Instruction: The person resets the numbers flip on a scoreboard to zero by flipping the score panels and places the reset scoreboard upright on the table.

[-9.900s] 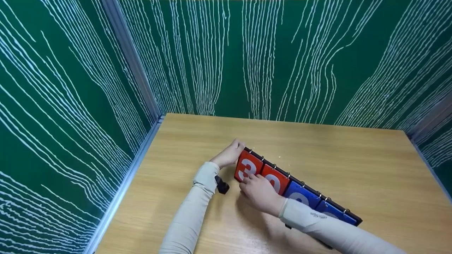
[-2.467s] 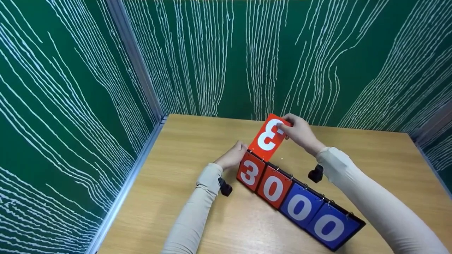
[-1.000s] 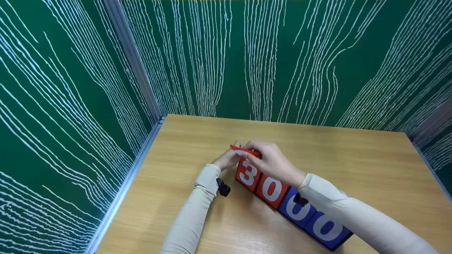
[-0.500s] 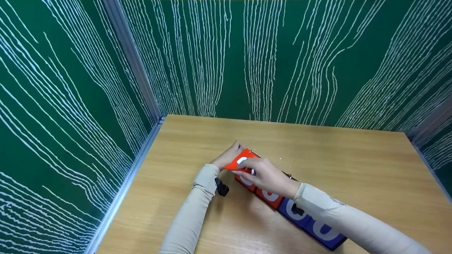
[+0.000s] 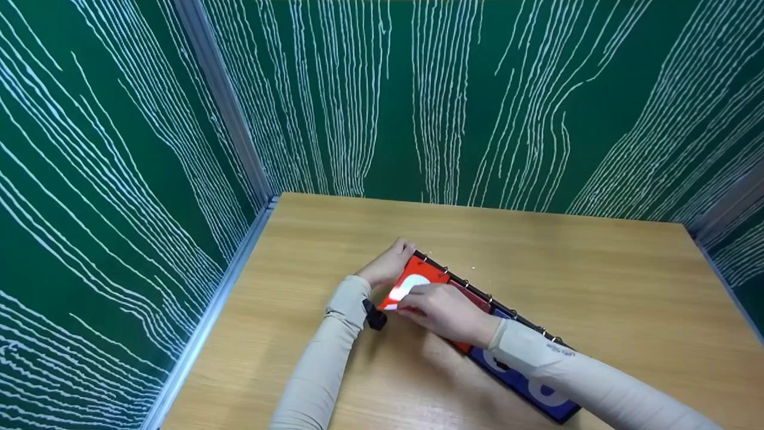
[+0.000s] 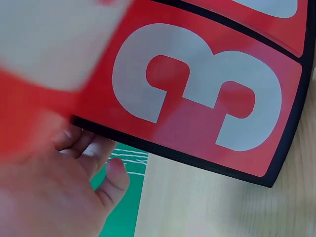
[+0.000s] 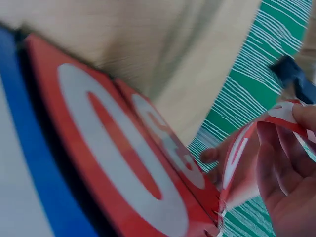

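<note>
A flip scoreboard (image 5: 514, 385) with red and blue number cards on a ringed black frame slants across the table. My left hand (image 5: 388, 264) grips its left end, fingers reaching behind the black edge in the left wrist view. My right hand (image 5: 449, 312) pinches the free edge of a red number card (image 5: 425, 270), bent and lifted off the board at the leftmost position. In the left wrist view a red 3 card (image 6: 197, 103) lies flat beneath it. The red 0 card (image 7: 123, 148) shows beside it in the right wrist view. My right forearm partly covers the blue cards.
The wooden table (image 5: 310, 227) runs back to a green wall (image 5: 507, 119) with white wavy lines. Another such wall (image 5: 107, 149) stands at the left, with a metal rail (image 5: 197, 322) along its foot.
Earlier, my right hand had a red 3 card flipped up behind the board. It has since come forward and down over the rings with a red card. My left hand keeps its hold.
</note>
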{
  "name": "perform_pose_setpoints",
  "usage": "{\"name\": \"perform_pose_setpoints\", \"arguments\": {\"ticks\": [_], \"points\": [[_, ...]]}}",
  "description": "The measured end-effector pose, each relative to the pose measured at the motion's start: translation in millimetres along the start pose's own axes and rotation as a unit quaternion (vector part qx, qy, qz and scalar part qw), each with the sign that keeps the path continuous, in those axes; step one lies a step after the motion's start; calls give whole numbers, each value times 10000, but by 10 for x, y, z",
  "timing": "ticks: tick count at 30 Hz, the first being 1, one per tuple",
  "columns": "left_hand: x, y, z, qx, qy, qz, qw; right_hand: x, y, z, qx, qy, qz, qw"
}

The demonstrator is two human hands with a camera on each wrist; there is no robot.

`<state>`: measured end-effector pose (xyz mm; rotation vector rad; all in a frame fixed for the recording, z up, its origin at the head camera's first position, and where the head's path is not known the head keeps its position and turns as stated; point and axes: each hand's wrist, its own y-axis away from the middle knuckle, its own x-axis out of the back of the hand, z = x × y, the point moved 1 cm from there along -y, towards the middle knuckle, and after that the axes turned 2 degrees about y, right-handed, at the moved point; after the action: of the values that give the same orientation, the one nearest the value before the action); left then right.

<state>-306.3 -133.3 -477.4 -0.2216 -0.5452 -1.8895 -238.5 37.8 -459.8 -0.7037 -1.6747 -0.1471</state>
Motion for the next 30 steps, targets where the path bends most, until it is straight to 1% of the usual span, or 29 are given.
{"name": "perform_pose_setpoints", "arguments": {"ticks": [1, 4, 6, 8, 10, 13, 16, 19, 20, 24, 25, 27, 30], "points": [[0, 1, 0, 3, -30, 4, 10000, -33, 9, 4, 48, 81, -3, 10000], [-2, 24, -2, 203, 89, -31, 9998, -119, 27, 7, 122, 369, 12, 9992], [-2, 32, -7, 281, 111, -27, 9995, -170, 32, 4, 202, 561, 31, 9982], [-5, 35, -15, 312, 93, -5, 9995, -227, 34, 9, 339, 824, 63, 9960], [-8, 33, -21, 267, 70, 30, 9996, -282, 35, 19, 470, 1035, 97, 9935], [-12, 26, -32, 164, 73, 83, 9998, -377, 38, 57, 674, 1455, 198, 9869], [-14, 20, -38, 103, 101, 78, 9999, -451, 65, 101, 775, 1998, 249, 9765], [-11, 17, -36, 87, 77, 88, 9999, -513, 95, 145, 732, 2520, 194, 9648], [-9, 17, -33, 94, 64, 98, 9999, -525, 101, 153, 676, 2628, 173, 9623], [-4, 8, -13, 71, 58, 148, 9998, -569, 105, 167, 444, 2846, 229, 9573], [-9, 0, -5, -2, 64, 160, 9999, -574, 108, 165, 418, 2911, 238, 9555], [-15, -6, 1, -79, 86, 171, 9998, -593, 110, 166, 405, 3040, 250, 9515], [-18, -1, -1, -88, 97, 199, 9997, -615, 110, 161, 426, 3255, 136, 9445]]}}
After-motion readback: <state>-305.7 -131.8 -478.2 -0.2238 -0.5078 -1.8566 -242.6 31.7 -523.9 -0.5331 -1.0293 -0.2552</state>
